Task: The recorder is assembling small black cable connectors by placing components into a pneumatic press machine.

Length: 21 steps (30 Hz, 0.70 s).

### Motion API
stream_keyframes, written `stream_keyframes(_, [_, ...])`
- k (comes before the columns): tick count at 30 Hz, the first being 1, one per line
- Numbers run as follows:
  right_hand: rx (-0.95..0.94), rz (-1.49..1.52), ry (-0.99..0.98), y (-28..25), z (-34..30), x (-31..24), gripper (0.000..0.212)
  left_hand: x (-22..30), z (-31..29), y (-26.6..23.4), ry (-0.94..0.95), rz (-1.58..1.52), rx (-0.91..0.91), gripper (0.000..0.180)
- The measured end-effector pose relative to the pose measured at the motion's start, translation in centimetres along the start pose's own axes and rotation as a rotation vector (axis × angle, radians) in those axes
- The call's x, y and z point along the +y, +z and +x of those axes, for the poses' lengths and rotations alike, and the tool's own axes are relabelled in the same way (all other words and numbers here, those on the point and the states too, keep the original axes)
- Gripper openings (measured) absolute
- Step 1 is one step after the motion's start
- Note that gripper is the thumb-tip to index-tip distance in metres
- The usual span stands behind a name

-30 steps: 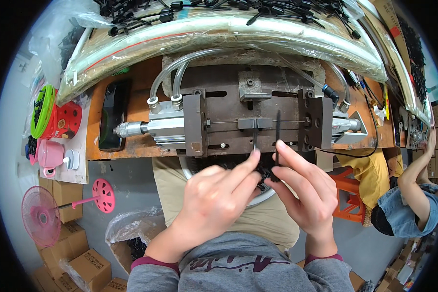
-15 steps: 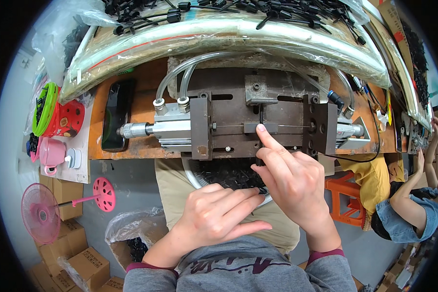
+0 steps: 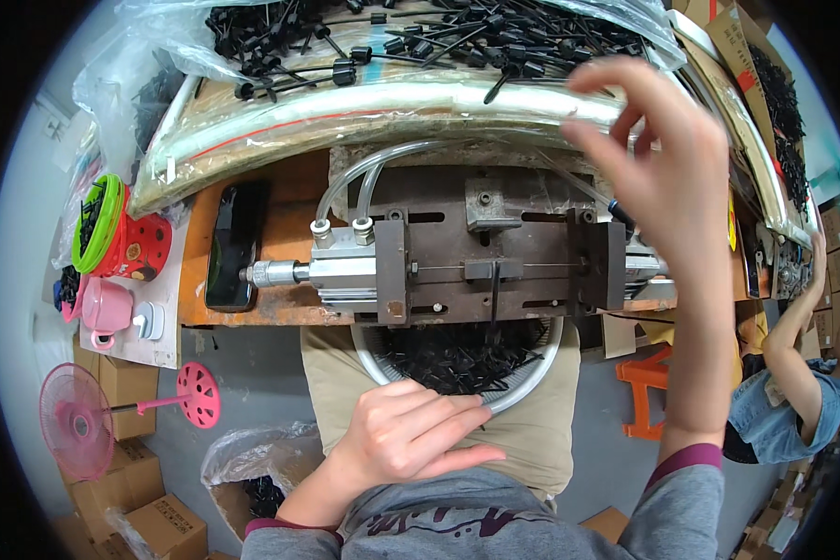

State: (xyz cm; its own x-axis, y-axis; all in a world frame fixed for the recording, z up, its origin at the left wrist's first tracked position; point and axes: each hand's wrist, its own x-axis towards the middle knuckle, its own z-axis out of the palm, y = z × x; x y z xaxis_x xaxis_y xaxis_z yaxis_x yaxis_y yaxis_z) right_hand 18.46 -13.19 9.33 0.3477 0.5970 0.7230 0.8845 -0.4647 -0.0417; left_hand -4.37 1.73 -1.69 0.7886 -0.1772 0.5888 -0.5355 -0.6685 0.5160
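My right hand [image 3: 667, 154] is raised over the right side of the bench fixture [image 3: 523, 241], thumb and fingers apart with nothing between them. It is nearest the heap of black plastic stemmed parts [image 3: 523, 42] on the wrapped tray. My left hand [image 3: 415, 431] lies at the front rim of a white round basket [image 3: 529, 392] on my lap, its fingers stretched out and the thumb apart. Black parts [image 3: 457, 359] fill the basket. At the fixture's middle, a thin black stem [image 3: 496, 294] hangs down from the small dark block [image 3: 493, 270], over the basket's far side.
Clear hoses [image 3: 350, 177] arch behind the fixture's left cylinder [image 3: 345, 271]. A black phone [image 3: 233, 247] lies left of it, with a pink cup [image 3: 107, 306] beyond. A co-worker [image 3: 784, 392] sits at the far right near an orange stool [image 3: 642, 397].
My right hand has left the small block and risen up and to the right, its fingers spreading. The black stem has dropped from above the block to below it. My left hand stays by the basket.
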Motion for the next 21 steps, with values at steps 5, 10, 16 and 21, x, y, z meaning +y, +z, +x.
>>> stream_keyframes(5, [-0.326, -0.278, -0.082, 0.4, 5.9, 0.7, 0.033, 0.1, -0.3, 0.1, 0.005, -0.005, -0.015, 0.035])
stream_keyframes(10, [-0.675, -0.363, 0.031, 4.0, 9.5, 4.5, 0.035, 0.2, -0.7, 0.0, -0.010, -0.002, -0.029, 0.035])
stream_keyframes(16, [-0.657, -0.411, 0.019, 4.9, 9.7, 5.5, 0.036, 0.1, -1.0, 0.0, -0.013, -0.010, -0.029, 0.034])
stream_keyframes(21, [-0.857, -0.403, 0.035, 3.2, 10.8, 4.6, 0.034, 0.0, -1.1, 0.1, -0.009, -0.017, -0.037, 0.033])
